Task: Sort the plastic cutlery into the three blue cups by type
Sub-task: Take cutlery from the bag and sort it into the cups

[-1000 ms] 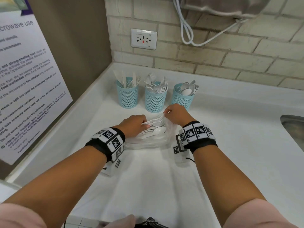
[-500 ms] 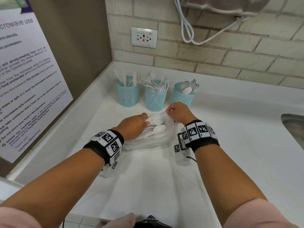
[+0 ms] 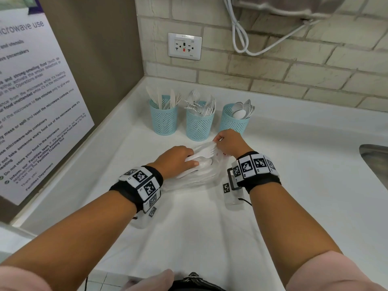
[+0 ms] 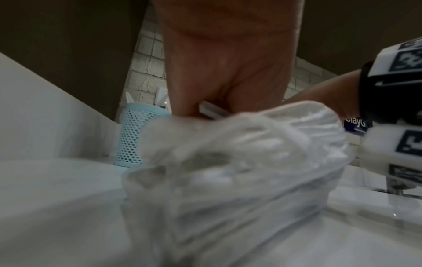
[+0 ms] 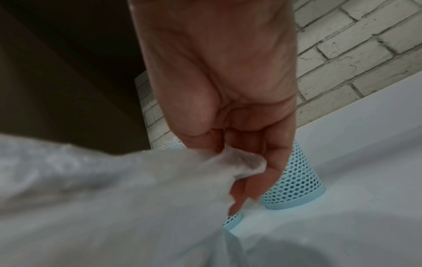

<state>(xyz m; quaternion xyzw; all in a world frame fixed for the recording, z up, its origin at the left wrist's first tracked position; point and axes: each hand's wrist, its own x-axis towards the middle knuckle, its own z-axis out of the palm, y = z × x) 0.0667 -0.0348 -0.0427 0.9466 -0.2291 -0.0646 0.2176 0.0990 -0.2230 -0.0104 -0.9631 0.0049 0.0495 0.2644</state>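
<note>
Three blue mesh cups stand in a row at the back: the knife cup (image 3: 163,120), the fork cup (image 3: 199,124) and the spoon cup (image 3: 233,122). In front of them a clear plastic bag (image 3: 195,179) of white cutlery lies on the counter. My left hand (image 3: 192,158) grips a bundle of cutlery at the bag's mouth; a fork (image 3: 204,152) and a spoon (image 3: 205,163) stick out of it. In the left wrist view a white handle (image 4: 212,112) shows under the palm. My right hand (image 3: 217,141) pinches the bag's edge (image 5: 239,162) just in front of the spoon cup (image 5: 297,180).
The white counter (image 3: 189,227) meets a brick wall at the back and a brown wall with a poster (image 3: 31,101) at the left. A metal sink (image 3: 375,162) lies at the right edge. An outlet (image 3: 184,46) and a white cable (image 3: 241,38) hang above the cups.
Both hands stay at the bag. The right hand has drawn the bag's edge slightly toward the cups, and the fork's tines now show more plainly.
</note>
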